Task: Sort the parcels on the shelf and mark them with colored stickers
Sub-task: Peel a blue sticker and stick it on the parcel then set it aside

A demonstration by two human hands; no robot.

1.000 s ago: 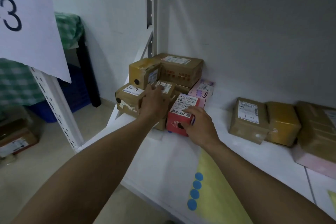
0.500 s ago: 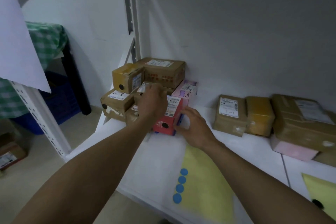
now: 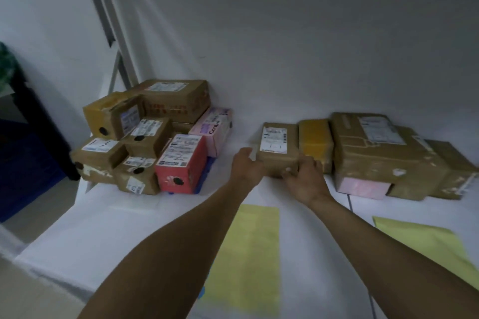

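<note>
A small brown parcel with a white label lies on the white shelf, mid-right. My left hand grips its left end and my right hand grips its near right corner. On the left stands a stack of parcels, with a red box, a pink box and several brown boxes, most bearing a dark round sticker. A yellow sticker sheet lies flat under my left forearm; a second yellow sheet lies at the right.
Right of the held parcel sit a yellow-wrapped parcel, a large brown parcel on a pink one, and another brown parcel. The shelf's metal upright rises at the back left. A dark blue bin stands beyond the shelf's left end.
Both hands left the red box and the left stack and moved right onto the small brown parcel. The camera view swung right as well.
</note>
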